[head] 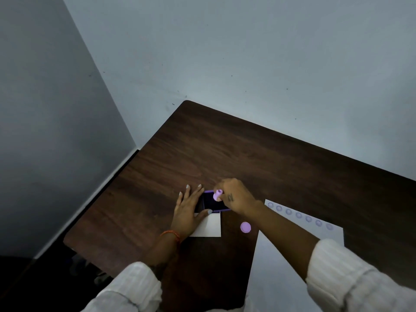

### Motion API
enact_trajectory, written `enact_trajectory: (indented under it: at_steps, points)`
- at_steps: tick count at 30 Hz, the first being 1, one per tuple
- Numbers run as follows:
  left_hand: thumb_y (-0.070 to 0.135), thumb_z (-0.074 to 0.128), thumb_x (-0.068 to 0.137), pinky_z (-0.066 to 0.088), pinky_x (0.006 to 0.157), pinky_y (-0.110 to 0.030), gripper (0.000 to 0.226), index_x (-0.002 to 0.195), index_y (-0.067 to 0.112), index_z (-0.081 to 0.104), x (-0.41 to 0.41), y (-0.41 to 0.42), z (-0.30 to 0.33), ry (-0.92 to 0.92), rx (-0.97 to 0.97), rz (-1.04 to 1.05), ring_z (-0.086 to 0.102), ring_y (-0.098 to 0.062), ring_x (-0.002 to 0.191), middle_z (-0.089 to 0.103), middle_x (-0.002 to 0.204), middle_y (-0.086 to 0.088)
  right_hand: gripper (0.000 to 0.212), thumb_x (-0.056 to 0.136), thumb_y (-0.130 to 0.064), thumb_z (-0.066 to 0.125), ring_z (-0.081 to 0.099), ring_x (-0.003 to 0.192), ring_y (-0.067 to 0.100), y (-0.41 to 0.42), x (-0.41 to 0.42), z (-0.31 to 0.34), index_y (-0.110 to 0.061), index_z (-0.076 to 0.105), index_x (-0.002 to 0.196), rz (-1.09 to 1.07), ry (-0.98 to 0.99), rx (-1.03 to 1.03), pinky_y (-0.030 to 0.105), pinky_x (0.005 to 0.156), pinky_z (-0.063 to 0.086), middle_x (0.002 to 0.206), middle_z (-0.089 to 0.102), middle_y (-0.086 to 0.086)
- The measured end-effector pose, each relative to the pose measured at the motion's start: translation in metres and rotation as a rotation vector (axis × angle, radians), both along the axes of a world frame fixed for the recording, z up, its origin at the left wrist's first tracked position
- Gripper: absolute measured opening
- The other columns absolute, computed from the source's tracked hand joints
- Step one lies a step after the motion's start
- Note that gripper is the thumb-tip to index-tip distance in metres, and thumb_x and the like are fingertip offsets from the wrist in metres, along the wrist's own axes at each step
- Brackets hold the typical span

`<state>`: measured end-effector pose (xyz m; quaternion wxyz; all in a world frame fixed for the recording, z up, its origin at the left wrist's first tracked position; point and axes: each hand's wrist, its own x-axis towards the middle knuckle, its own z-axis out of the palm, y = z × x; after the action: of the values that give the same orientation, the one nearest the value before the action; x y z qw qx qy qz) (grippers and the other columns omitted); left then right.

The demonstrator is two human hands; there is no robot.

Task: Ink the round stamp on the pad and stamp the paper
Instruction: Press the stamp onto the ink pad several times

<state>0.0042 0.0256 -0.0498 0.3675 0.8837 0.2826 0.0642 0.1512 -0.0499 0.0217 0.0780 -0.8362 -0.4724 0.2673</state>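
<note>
The right hand (pixel 234 197) covers the pad's (pixel 213 202) right end; the stamp's (pixel 218 195) face is hidden against the pad; the paper's (pixel 281 266) near part runs off the bottom edge, an arm crossing it; its row of marks (pixel 299 215) is too blurred to read.

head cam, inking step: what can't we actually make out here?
- Stamp face, head view: turned down onto the ink pad, so contact and ink pickup are unseen.
- Right hand fingers: hidden behind the hand's back.
- Ink pad left edge: covered by the left hand.
- Stamped marks on the paper: too small and blurred to read.
- Paper's near part: hidden by the right forearm, cut by the frame's bottom edge.
</note>
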Motion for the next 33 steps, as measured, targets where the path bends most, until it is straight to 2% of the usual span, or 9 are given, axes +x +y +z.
enact_trajectory:
  at_steps: [2,5,7,12,18,22,24,29,33]
  points:
    - [0.039,0.058,0.087,-0.004,0.118,-0.038,0.067,0.143,0.021,0.026,0.000,0.000,0.000,0.000,-0.008,0.002,0.000,-0.019,0.146,0.021,0.156,0.002,0.020,0.086,-0.010,0.049,0.054,0.075,0.030,-0.009,0.000,-0.003,-0.001,0.062,0.072,-0.001,0.004,0.002,0.028,0.067,0.043,0.076,0.060,0.015]
    - [0.039,0.058,0.086,-0.004,0.118,-0.037,0.066,0.143,0.023,0.026,0.001,0.001,-0.001,-0.006,-0.010,0.013,0.000,-0.018,0.146,0.021,0.156,0.003,0.025,0.091,-0.011,0.049,0.055,0.108,0.027,-0.031,-0.009,-0.012,-0.004,0.059,0.113,0.148,-0.101,0.051,0.034,0.093,0.043,0.116,0.061,0.016]
    - [0.040,0.057,0.087,-0.005,0.118,-0.037,0.066,0.143,0.023,0.026,0.001,0.001,-0.002,-0.004,-0.008,0.014,0.000,-0.018,0.146,0.021,0.156,0.004,0.028,0.093,-0.012,0.045,0.051,0.116,0.027,-0.035,-0.014,-0.014,-0.005,0.055,0.119,0.179,-0.144,0.107,0.035,0.097,0.041,0.125,0.058,0.016]
    - [0.041,0.056,0.087,-0.006,0.117,-0.035,0.066,0.143,0.023,0.026,0.001,0.000,-0.001,0.000,-0.006,0.015,0.000,-0.017,0.146,0.021,0.156,0.003,0.025,0.093,-0.012,0.046,0.052,0.114,0.027,-0.029,-0.020,-0.018,-0.005,0.054,0.115,0.096,-0.172,0.078,0.036,0.096,0.044,0.123,0.058,0.017]
    - [0.041,0.056,0.087,-0.004,0.118,-0.038,0.066,0.143,0.023,0.026,0.000,0.000,0.000,-0.004,-0.007,0.006,0.000,-0.018,0.146,0.020,0.156,0.003,0.036,0.088,-0.005,0.050,0.047,0.123,0.030,-0.038,-0.002,-0.019,-0.002,0.052,0.124,0.367,-0.159,0.098,0.035,0.106,0.035,0.131,0.055,0.018]
    - [0.040,0.057,0.087,-0.005,0.118,-0.036,0.066,0.143,0.023,0.026,0.000,0.000,0.001,0.004,-0.012,0.003,0.000,-0.018,0.146,0.020,0.156,0.004,0.023,0.085,-0.009,0.057,0.060,0.105,0.027,-0.031,-0.004,-0.016,-0.004,0.064,0.106,0.080,0.009,0.188,0.024,0.083,0.044,0.111,0.066,0.016]
    - [0.040,0.057,0.087,-0.005,0.118,-0.037,0.066,0.143,0.023,0.027,0.000,0.000,0.001,0.001,-0.013,0.003,0.000,-0.018,0.146,0.020,0.156,0.003,0.019,0.085,-0.009,0.056,0.064,0.095,0.028,-0.029,0.001,-0.013,-0.004,0.069,0.098,-0.065,0.054,0.242,0.026,0.076,0.047,0.102,0.069,0.017]
    - [0.041,0.057,0.087,-0.004,0.118,-0.038,0.066,0.143,0.024,0.027,0.001,0.001,-0.002,0.010,-0.008,0.005,0.000,-0.018,0.146,0.021,0.156,0.004,0.025,0.089,-0.010,0.053,0.052,0.113,0.028,-0.032,-0.002,-0.018,-0.004,0.057,0.113,0.058,-0.154,0.152,0.035,0.094,0.044,0.121,0.059,0.015]
    - [0.041,0.057,0.087,-0.005,0.118,-0.038,0.066,0.143,0.024,0.027,0.001,0.001,-0.003,0.006,-0.011,0.008,0.000,-0.018,0.146,0.021,0.156,0.004,0.019,0.089,-0.010,0.053,0.060,0.100,0.030,-0.019,-0.002,-0.007,-0.002,0.062,0.103,-0.024,-0.112,0.080,0.039,0.088,0.051,0.108,0.065,0.017]
